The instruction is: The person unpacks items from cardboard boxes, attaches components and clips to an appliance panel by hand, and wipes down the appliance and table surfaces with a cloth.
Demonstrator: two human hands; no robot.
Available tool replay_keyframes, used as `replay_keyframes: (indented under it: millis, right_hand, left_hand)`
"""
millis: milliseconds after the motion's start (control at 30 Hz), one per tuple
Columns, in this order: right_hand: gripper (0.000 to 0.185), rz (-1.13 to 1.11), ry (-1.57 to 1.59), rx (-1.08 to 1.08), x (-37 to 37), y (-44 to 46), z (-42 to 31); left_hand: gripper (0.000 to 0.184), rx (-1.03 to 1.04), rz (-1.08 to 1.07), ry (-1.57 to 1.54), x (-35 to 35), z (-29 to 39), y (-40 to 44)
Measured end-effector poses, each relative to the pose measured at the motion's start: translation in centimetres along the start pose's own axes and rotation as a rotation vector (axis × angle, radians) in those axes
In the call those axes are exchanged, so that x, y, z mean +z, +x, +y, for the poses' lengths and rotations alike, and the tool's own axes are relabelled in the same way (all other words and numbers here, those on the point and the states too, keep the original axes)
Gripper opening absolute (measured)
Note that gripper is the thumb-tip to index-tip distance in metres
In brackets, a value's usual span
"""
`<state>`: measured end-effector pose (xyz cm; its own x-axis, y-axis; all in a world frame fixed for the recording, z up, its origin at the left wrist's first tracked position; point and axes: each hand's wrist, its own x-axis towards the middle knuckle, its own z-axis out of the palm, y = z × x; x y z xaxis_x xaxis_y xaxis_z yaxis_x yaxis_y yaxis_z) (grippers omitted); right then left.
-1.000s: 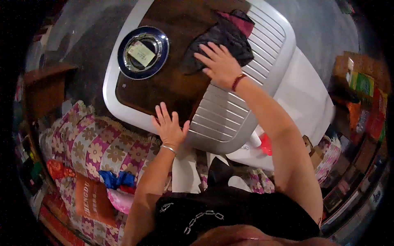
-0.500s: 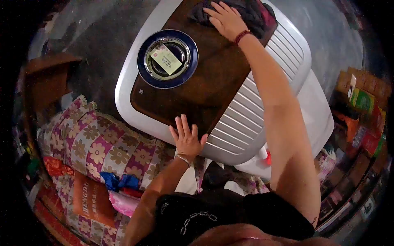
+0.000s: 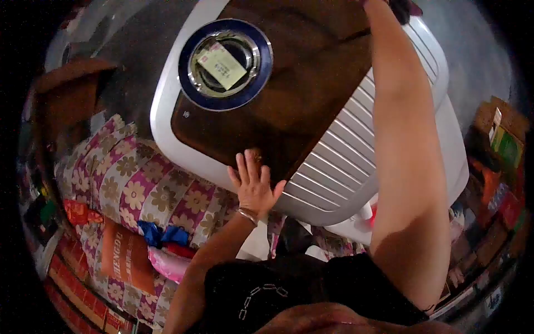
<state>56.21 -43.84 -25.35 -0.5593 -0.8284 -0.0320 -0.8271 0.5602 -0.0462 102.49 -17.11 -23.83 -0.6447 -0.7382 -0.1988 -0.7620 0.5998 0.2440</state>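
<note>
A silver-rimmed appliance lid (image 3: pixel 161 119) has a dark brown glossy panel (image 3: pixel 300 83) and a ribbed silver part (image 3: pixel 339 161). My left hand (image 3: pixel 255 181) lies flat with fingers spread on the panel's near edge. My right arm reaches to the far right end; the hand itself is almost wholly out of frame at the top. Beside it, a bit of dark cloth (image 3: pixel 401 10) shows at the lid's far edge. On the panel's left side rests a blue-rimmed round dish (image 3: pixel 192 89), with a pale yellow-green card (image 3: pixel 221 67) in it.
A flower-patterned cover (image 3: pixel 133 192) spreads at the lower left, with an orange bag (image 3: pixel 127 257), a blue ribbon (image 3: pixel 161 234) and a pink item (image 3: pixel 168 264) on it. Cardboard boxes (image 3: pixel 503 119) stand at the right. A brown wooden piece (image 3: pixel 67 89) is at the left.
My right arm has stretched farther away and rightward, taking the dark cloth from the panel's middle to its far edge. My left hand stays at the near edge; the view has shifted.
</note>
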Motion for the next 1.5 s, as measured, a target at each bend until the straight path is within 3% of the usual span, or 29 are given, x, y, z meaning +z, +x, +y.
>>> replay_keyframes:
  millis: [167, 267, 400, 667, 933, 1233, 1367, 1500]
  right_hand:
    - [0.055, 0.047, -0.025, 0.181, 0.5, -5.8, 10.9]
    - [0.052, 0.278, -0.109, 0.183, 3.7, -9.3, 17.7]
    - [0.057, 0.218, -0.086, 0.360, 3.6, -13.7, 22.1]
    - [0.060, 0.166, -0.044, 0.595, 3.1, -17.8, 23.2]
    - [0.062, 0.111, 0.031, 0.796, 2.4, -23.5, 21.0]
    - [0.061, 0.207, -0.005, 0.646, 2.5, -34.5, 14.6]
    - [0.056, 0.269, -0.195, 0.359, 3.5, -39.9, 9.6]
    - [0.050, 0.262, -0.114, 0.144, 2.6, -47.8, 1.4]
  left_hand:
    - [0.054, 0.014, -0.034, -0.043, -0.7, 0.2, 0.2]
    - [0.053, -0.009, -0.069, 0.011, -1.5, 0.6, 0.4]
    - [0.054, 0.016, -0.002, 0.061, -0.7, 0.5, 0.3]
    - [0.055, 0.023, 0.009, 0.052, -1.2, 0.8, 0.0]
    - [0.056, 0.074, 0.152, 0.057, -0.4, 0.5, -0.5]
    - [0.057, 0.124, 0.333, 0.090, 1.1, 0.1, -1.5]
    - [0.056, 0.120, 0.416, 0.091, 1.9, -0.4, -2.0]
    - [0.054, 0.123, 0.493, 0.097, 2.7, -1.0, -2.2]
